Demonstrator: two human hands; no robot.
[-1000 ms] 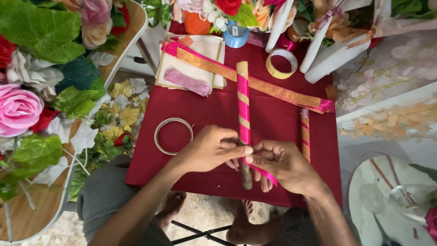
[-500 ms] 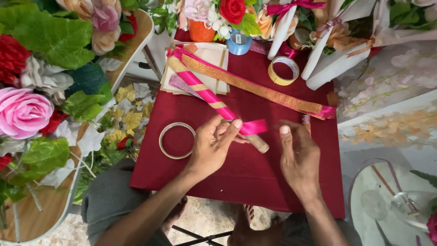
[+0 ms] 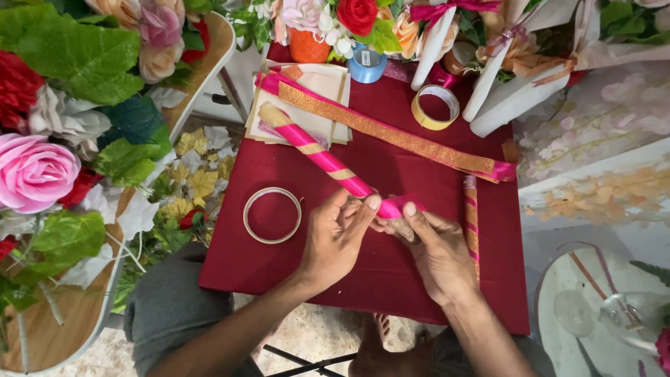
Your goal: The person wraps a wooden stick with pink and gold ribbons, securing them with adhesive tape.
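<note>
Left to right: tape ring [image 3: 272, 215] lies on the red cloth [image 3: 433, 174]. Left hand [image 3: 338, 241] and right hand [image 3: 440, 251], apart half a second ago, now pinch the stick's [image 3: 324, 159] near end, fingers pressed on pink ribbon [image 3: 398, 206]; wrapping has reached the tip.

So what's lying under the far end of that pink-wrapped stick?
The far end of the pink-wrapped stick rests on a stack of cream paper sheets, which lies on the dark red cloth. What sits beneath the cloth is covered. Both hands hold the near end.
</note>
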